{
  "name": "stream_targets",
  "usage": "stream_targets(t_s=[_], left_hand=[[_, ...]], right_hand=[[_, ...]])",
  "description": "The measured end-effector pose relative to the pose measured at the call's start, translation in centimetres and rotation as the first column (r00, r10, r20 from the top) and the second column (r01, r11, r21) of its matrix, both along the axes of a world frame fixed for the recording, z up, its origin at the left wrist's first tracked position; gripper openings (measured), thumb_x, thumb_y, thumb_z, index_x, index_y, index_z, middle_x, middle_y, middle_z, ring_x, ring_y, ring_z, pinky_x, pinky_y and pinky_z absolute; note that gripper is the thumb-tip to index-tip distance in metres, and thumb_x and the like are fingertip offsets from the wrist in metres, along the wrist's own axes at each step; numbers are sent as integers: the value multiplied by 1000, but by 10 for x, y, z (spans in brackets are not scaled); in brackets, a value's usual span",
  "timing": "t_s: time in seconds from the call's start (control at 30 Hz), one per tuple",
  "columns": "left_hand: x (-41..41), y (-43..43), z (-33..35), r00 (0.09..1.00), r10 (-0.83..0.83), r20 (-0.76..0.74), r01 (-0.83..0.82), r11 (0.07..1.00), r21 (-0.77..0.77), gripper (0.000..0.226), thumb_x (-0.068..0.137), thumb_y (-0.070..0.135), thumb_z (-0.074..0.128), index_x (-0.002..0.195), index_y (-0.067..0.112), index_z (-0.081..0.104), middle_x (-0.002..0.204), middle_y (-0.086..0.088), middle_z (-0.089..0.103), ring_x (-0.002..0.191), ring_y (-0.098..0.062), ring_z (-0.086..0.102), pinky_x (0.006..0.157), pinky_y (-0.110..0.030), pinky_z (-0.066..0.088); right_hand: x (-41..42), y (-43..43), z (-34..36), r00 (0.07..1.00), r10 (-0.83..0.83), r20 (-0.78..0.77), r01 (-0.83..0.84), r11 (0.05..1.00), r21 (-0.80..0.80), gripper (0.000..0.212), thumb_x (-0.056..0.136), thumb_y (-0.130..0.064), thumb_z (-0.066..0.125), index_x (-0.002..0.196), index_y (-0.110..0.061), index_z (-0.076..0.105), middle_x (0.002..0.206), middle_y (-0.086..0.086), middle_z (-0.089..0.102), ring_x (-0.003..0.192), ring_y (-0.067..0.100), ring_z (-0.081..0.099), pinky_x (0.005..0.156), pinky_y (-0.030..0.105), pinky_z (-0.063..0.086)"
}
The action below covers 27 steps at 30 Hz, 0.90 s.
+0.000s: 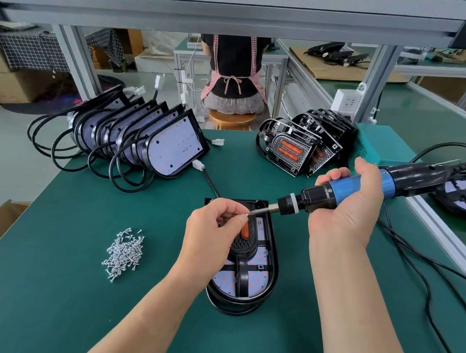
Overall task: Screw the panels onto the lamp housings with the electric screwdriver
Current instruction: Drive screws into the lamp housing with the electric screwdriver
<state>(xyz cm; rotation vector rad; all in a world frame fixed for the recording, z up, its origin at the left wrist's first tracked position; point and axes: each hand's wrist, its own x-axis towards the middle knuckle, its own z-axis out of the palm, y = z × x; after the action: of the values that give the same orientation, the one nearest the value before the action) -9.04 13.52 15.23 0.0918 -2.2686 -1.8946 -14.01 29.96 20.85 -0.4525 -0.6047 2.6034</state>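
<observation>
Lamp housing (274, 255) lies flat on the green table (70, 288) under both hands, with the black panel (241, 278) in it. Right hand (348, 214) is closed around the electric screwdriver (304, 198). Left hand (215, 226) pinches a small screw (248, 214) at the bit tip (257, 212).

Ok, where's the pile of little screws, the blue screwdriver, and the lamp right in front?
Screw pile (124, 252), head view, middle of the silver heap.
Electric screwdriver (343, 186), head view, blue grip.
Lamp housing (238, 305), head view, black rim at its rounded near end.
</observation>
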Motion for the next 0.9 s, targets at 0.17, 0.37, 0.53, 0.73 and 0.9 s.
stream_targets(t_s=[0.17,0.37,0.53,0.73,0.9], left_hand=[[-1,0,1,1000,-5,3,5,1000,10,18,90,5,68,83,21,72,72,1,72,61,-4,60,64,-16,51],[-1,0,0,1000,-11,11,11,1000,7,19,90,5,68,82,22,72,72,0,72,62,-5,60,65,-18,51],[-1,2,1,1000,-16,2,16,1000,-2,20,90,5,68,82,23,72,72,-3,71,61,-5,59,64,-19,51],[-1,2,1,1000,-22,8,22,1000,-5,19,90,5,68,82,22,72,73,-4,72,62,-7,60,64,-19,51],[-2,4,0,999,-12,33,12,1000,-4,21,90,6,68,82,25,72,75,-2,72,65,-7,61,66,-19,53]], right_hand=[[1,-2,-1,1000,4,-8,-4,1000,29,22,88,-10,70,103,-14,54,66,-1,55,54,12,53,54,24,48],[0,0,-1,1000,-4,-7,5,999,36,21,88,-11,69,103,-13,54,65,-2,54,54,13,52,56,26,47],[1,-3,-2,1000,2,4,-3,999,52,27,87,-11,70,108,-11,53,68,-1,54,55,14,52,57,26,47],[2,0,-1,1000,-19,3,19,998,59,27,87,-12,71,109,-11,54,67,-1,54,55,14,52,59,27,48],[1,-1,1,1000,-17,-10,17,999,51,26,88,-11,70,108,-12,53,67,-1,54,55,14,52,57,26,48]])
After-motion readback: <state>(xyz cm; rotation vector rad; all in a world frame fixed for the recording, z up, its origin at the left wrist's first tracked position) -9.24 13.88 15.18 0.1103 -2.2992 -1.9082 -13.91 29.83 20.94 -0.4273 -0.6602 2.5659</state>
